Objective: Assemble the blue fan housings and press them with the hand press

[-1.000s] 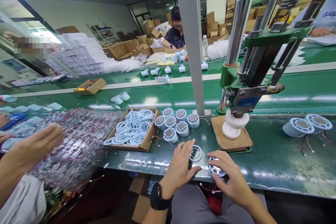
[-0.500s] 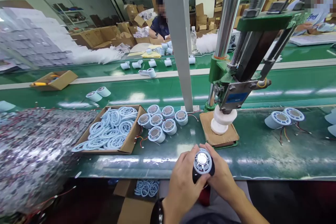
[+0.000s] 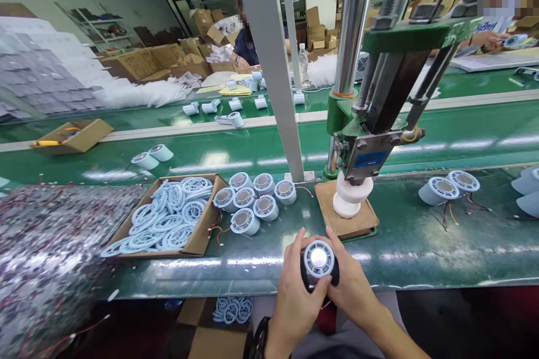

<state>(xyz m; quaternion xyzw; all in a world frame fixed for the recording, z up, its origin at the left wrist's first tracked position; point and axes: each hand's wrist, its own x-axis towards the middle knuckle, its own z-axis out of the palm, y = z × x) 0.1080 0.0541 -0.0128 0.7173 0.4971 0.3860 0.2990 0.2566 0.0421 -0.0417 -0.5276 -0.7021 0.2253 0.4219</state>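
Observation:
Just past the bench's front edge, both my hands hold a round black-bodied motor housing [image 3: 319,258] with a light-blue slotted ring and a shiny silver disc on top. My left hand [image 3: 295,283] wraps its left side, with the thumb at the near rim. On the other side my right hand [image 3: 351,283] curls round it, thumb also at the front. The fingers hide most of its body. Beyond my hands, a green bench press [image 3: 370,146] stands with its white round press head [image 3: 353,188] above a cardboard-covered base [image 3: 366,221].
A cardboard box [image 3: 204,235] of loose light-blue rings [image 3: 164,219] lies left, beside several light-blue motor housings [image 3: 244,221] with wires. Two more housings [image 3: 440,190] stand right of the press. A grey post [image 3: 278,67] rises behind. Wired parts in clear plastic [image 3: 63,252] cover the far left.
The view has shifted slightly, so the bench things sit further left. My index fingers have lifted off the ring's far edge, and more of its top shows. Both hands still hold the housing.

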